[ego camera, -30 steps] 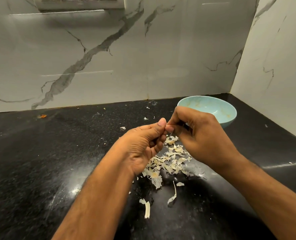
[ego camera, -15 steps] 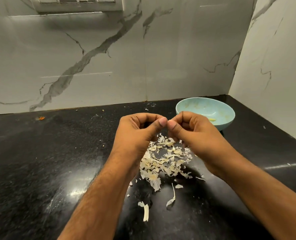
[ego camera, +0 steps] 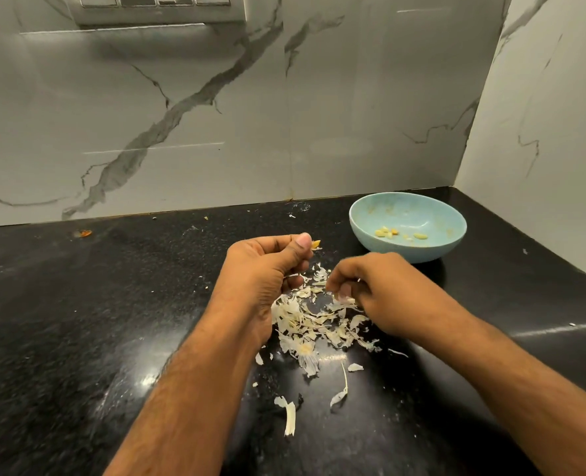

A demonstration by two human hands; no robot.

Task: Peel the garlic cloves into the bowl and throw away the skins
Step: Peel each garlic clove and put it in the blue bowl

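Observation:
My left hand (ego camera: 267,266) is closed around a small yellowish garlic clove (ego camera: 315,244), whose tip pokes out beside the thumb. My right hand (ego camera: 370,290) hangs low over the pile of pale garlic skins (ego camera: 308,324), fingers curled and blurred; a scrap of skin seems to sit at its fingertips. The light blue bowl (ego camera: 453,242) stands at the back right, just beyond the right hand, with several peeled cloves (ego camera: 387,232) inside.
Everything rests on a black speckled counter (ego camera: 79,321). Marble-patterned walls close the back and the right side, forming a corner behind the bowl. Loose skin strips (ego camera: 290,419) lie nearer to me. A small orange scrap (ego camera: 85,233) sits at the back left.
The hands, pinched together above the pile, have parted. The right hand dropped down onto the skins, the left stayed up with the clove. The view shifted, showing the bowl's inside.

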